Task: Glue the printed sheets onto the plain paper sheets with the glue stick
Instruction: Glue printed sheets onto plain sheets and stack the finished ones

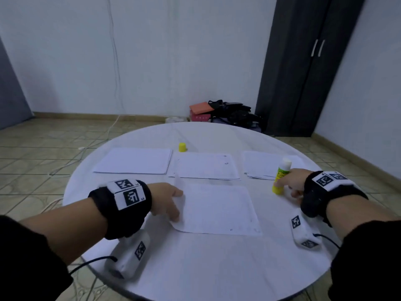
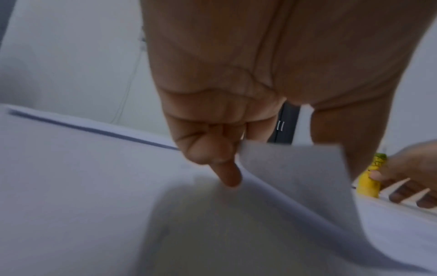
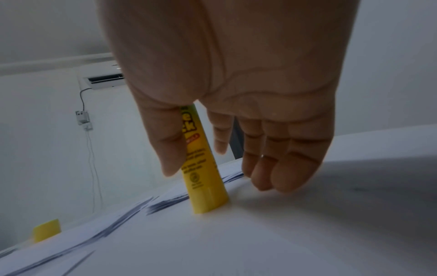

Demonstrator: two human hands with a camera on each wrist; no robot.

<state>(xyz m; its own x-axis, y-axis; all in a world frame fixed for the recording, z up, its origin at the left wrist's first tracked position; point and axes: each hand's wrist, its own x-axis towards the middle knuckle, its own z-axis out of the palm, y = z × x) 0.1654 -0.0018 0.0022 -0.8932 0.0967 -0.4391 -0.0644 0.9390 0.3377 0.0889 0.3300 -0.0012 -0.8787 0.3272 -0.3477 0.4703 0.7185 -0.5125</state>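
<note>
On the round white table (image 1: 195, 268) a white sheet (image 1: 217, 209) lies near me. My left hand (image 1: 176, 205) pinches its left edge and lifts it; in the left wrist view the raised edge of the sheet (image 2: 295, 177) curls up beside my left hand (image 2: 224, 158). At the right, my right hand (image 1: 288, 185) grips the uncapped yellow glue stick (image 1: 281, 177), which stands upright with its base on the table. The right wrist view shows the glue stick (image 3: 205, 186) between thumb and forefinger of my right hand (image 3: 196, 158). The yellow cap (image 1: 182, 147) stands at the back.
A stack of plain paper (image 1: 134, 160) lies at the back left. A faintly printed sheet (image 1: 206, 166) lies in the middle, and a loose stack of sheets (image 1: 260, 164) lies behind the glue stick. Bags (image 1: 227, 114) and a dark wardrobe (image 1: 303, 72) stand beyond the table.
</note>
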